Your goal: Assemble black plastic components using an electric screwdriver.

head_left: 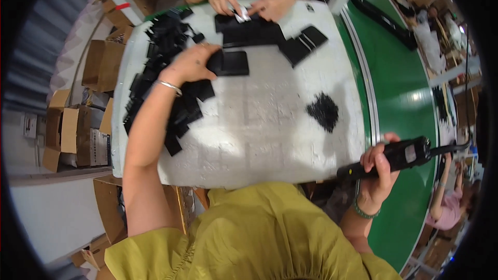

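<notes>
My left hand (193,64) reaches over the left side of the table, thumb and fingers either side of the left end of a flat black rectangular piece (217,63). Touching that piece on its right lies a similar black piece (236,63). Under and beside my left wrist spreads a loose heap of flat black pieces (150,85). My right hand (380,162) is wrapped round a black corded electric screwdriver (407,156), held over the table's near right corner with its tip pointing left. A small pile of black screws (323,112) sits on the table's right side.
Across the white table (259,140), a co-worker's hands (246,4) handle a small white item (242,14) above a row of black pieces (252,35). More black pieces (303,45) lie far right. A green conveyor (402,98) runs along the right; cardboard boxes (75,129) stand left.
</notes>
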Motion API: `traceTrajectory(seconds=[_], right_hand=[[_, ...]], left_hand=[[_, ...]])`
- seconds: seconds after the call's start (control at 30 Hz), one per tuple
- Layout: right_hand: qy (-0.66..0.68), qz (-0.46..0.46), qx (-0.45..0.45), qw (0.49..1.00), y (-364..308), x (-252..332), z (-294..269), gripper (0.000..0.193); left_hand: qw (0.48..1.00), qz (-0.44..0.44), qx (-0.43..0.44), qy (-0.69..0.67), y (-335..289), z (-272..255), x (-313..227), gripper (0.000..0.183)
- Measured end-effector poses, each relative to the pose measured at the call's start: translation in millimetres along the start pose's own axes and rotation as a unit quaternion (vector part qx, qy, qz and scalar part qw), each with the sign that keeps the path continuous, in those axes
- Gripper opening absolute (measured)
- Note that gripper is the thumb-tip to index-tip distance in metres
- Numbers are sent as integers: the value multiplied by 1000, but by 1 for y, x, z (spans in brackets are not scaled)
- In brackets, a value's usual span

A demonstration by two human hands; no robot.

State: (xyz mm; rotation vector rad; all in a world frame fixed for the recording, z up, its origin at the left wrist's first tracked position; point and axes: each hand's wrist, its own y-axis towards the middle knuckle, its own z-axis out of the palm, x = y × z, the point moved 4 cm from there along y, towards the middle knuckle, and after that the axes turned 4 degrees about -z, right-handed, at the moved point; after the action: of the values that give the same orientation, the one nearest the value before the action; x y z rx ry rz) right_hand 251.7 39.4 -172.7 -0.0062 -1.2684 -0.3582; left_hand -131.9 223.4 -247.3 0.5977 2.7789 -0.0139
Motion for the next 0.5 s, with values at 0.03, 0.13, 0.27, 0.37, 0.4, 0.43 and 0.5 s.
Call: traceTrajectory(seconds=[0.03,0.13,0.27,0.37,0.4,0.43,0.5], right_hand=[[10,-5,-2,1000,1,0,1,49],[32,-18,18,999,14,-4,8,48],[129,-79,55,987,39,-14,19,41],[178,-142,53,972,69,-34,38,35],[173,-154,37,972,79,-40,46,34],[169,-152,30,973,88,-47,53,33],[162,-152,24,975,105,-65,66,30]], left_hand=[[1000,18,-6,-11,-2,-5,1,68],[997,-3,-48,-63,-5,-31,-20,65],[983,8,-142,-119,-10,-54,-88,67],[983,48,-46,-171,-43,-28,-135,72],[976,57,41,-207,-51,-3,-141,73],[974,96,43,-200,-63,16,-152,72],[975,103,62,-189,-83,50,-166,74]])
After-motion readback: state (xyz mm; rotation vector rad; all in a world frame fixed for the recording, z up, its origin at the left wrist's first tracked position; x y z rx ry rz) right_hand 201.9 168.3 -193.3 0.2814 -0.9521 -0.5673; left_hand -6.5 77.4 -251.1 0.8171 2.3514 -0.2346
